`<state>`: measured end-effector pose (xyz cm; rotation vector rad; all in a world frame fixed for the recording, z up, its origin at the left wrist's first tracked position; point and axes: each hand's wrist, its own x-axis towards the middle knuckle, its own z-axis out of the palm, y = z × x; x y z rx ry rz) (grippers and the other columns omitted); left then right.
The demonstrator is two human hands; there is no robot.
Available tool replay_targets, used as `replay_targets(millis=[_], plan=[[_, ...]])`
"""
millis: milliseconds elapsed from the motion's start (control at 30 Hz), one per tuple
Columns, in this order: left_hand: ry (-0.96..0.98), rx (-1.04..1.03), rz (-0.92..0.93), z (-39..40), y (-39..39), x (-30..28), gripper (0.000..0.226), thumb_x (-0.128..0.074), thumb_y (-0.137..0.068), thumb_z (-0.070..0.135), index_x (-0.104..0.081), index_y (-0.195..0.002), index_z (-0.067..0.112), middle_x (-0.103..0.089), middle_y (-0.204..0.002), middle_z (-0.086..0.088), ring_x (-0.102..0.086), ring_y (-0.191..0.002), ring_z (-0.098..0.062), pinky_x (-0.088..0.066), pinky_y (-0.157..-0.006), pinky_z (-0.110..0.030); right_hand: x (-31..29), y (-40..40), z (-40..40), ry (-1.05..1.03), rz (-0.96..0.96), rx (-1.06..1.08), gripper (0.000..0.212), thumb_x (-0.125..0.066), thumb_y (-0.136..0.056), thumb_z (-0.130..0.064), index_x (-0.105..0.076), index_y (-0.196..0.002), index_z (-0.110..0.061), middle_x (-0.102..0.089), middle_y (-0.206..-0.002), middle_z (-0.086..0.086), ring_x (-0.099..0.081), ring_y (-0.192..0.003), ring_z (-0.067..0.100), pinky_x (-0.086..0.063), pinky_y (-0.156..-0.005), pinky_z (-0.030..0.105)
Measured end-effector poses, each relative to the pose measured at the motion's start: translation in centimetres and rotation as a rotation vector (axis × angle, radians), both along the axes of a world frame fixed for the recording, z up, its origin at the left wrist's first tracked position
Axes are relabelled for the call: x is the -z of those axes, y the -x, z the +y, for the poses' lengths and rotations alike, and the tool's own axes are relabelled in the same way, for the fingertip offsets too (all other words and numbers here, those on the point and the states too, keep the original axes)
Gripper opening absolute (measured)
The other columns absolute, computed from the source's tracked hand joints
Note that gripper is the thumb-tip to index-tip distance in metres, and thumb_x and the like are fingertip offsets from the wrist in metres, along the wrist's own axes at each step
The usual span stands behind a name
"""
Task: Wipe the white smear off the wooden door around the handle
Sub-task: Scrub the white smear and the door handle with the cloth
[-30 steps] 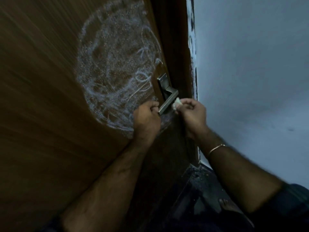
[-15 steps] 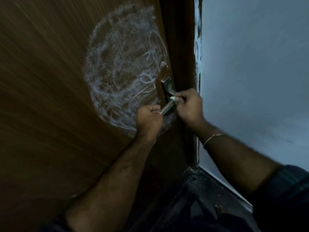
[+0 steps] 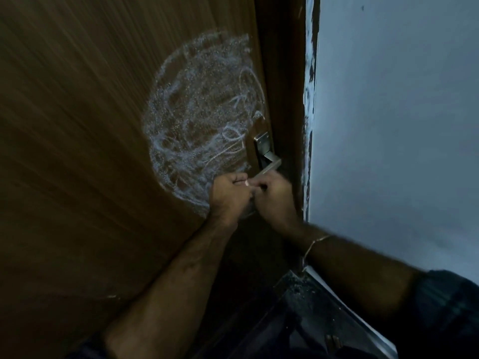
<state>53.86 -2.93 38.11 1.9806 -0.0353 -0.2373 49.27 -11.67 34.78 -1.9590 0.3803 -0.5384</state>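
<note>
While the brown wood-grain door (image 3: 77,151) fills the left of the view and the pale grey wall (image 3: 388,125) the right, a round white chalky smear (image 3: 202,120) covers the wood just left of the silver metal lever handle (image 3: 268,161). Both hands meet, curled, below the handle's tip: left hand (image 3: 229,196), right hand (image 3: 276,198). A small white scrap (image 3: 247,183) shows between them; which fingers pinch it cannot be told. A thin gold bracelet (image 3: 315,243) circles the right wrist.

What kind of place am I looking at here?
Probably an indoor doorway in a home or flat: a wooden door with a metal lever handle, its frame meeting a painted pale wall, and dark flooring below.
</note>
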Motion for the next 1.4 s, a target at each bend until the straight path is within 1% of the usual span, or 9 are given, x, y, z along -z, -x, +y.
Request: replay_targets(millis=[167,233,567,633,833,967,1100,1267,1400], plan=[[0.159,0.007,0.077,3.7,0.8,0.0,0.024,-0.062,-0.091,0.004,-0.076,-0.083,0.021,-0.077,-0.086,-0.004,-0.073,-0.080,-0.019,-0.060,-0.070,-0.034,-2.2,1.5,-0.8,-0.967,0.067,-0.240,0.012,-0.058,-0.093,0.002,-0.066,-0.102,0.003,-0.069,-0.095,0.016,-0.065,-0.082,0.020,-0.057,-0.070,0.025],[0.238,0.070,0.082,4.7,1.3,-0.2,0.026,-0.061,-0.096,0.013,-0.077,-0.081,0.027,-0.075,-0.080,0.003,-0.069,-0.074,-0.010,-0.059,-0.069,-0.029,-2.8,2.0,-1.7,-1.102,0.032,-0.271,0.010,-0.054,-0.094,0.001,-0.062,-0.097,-0.004,-0.068,-0.091,0.010,-0.065,-0.079,0.016,-0.058,-0.069,0.024],[0.570,0.179,0.192,4.3,1.9,-2.8,0.022,-0.077,-0.078,0.020,-0.073,-0.097,0.008,-0.077,-0.093,-0.012,-0.074,-0.079,-0.018,-0.058,-0.063,-0.023,-6.4,2.8,-2.3,-0.701,0.000,-0.320,0.006,-0.061,-0.092,-0.003,-0.066,-0.093,-0.005,-0.067,-0.088,0.014,-0.063,-0.076,0.020,-0.053,-0.070,0.031],[0.591,0.125,0.142,4.3,1.8,-2.8,0.002,-0.071,-0.088,0.011,-0.072,-0.089,0.010,-0.077,-0.088,-0.010,-0.074,-0.077,-0.015,-0.058,-0.063,-0.025,-6.7,2.7,-2.8,-0.822,-0.003,-0.304,0.015,-0.054,-0.096,-0.003,-0.064,-0.087,-0.009,-0.067,-0.087,0.011,-0.063,-0.078,0.019,-0.053,-0.072,0.029],[0.879,0.046,0.230,2.8,2.4,-3.3,0.025,-0.053,-0.096,0.004,-0.063,-0.074,0.012,-0.075,-0.079,-0.007,-0.074,-0.074,-0.018,-0.060,-0.063,-0.031,-6.7,3.2,-4.3,-1.232,-0.026,-0.239,0.017,-0.049,-0.097,-0.005,-0.059,-0.086,-0.012,-0.072,-0.100,0.016,-0.072,-0.090,0.028,-0.060,-0.078,0.037],[0.936,0.071,0.296,1.5,3.2,-3.3,0.023,-0.048,-0.099,0.021,-0.062,-0.083,0.011,-0.075,-0.089,-0.011,-0.074,-0.082,-0.024,-0.061,-0.069,-0.040,-7.3,3.4,-4.4,-1.032,-0.085,-0.123,0.014,-0.054,-0.095,-0.002,-0.059,-0.090,-0.014,-0.068,-0.084,0.006,-0.069,-0.071,0.018,-0.058,-0.056,0.029],[0.760,0.240,0.401,1.6,2.7,-3.5,0.057,-0.057,-0.082,0.063,-0.061,-0.110,0.014,-0.075,-0.108,-0.012,-0.073,-0.095,-0.027,-0.058,-0.081,-0.044,-8.6,3.6,-4.7,-0.618,-0.142,-0.212,0.017,-0.064,-0.090,-0.002,-0.060,-0.101,-0.014,-0.070,-0.071,0.001,-0.067,-0.066,0.014,-0.054,-0.056,0.024],[0.617,0.346,0.268,1.8,2.7,-2.4,0.034,-0.077,-0.074,0.021,-0.068,-0.104,0.008,-0.076,-0.095,-0.013,-0.072,-0.079,-0.021,-0.058,-0.066,-0.031,-11.6,3.0,-6.0,-0.351,-0.043,-0.220,0.030,-0.074,-0.083,-0.004,-0.059,-0.108,-0.014,-0.072,-0.070,0.002,-0.068,-0.064,0.012,-0.052,-0.055,0.024],[0.686,0.213,0.286,2.3,2.1,-2.4,0.012,-0.070,-0.088,0.012,-0.069,-0.099,0.008,-0.075,-0.094,-0.012,-0.072,-0.075,-0.020,-0.056,-0.057,-0.028,-12.1,2.9,-7.0,-0.554,-0.007,-0.134,0.032,-0.074,-0.082,-0.006,-0.059,-0.111,-0.005,-0.071,-0.079,0.009,-0.069,-0.068,0.017,-0.054,-0.051,0.026]])
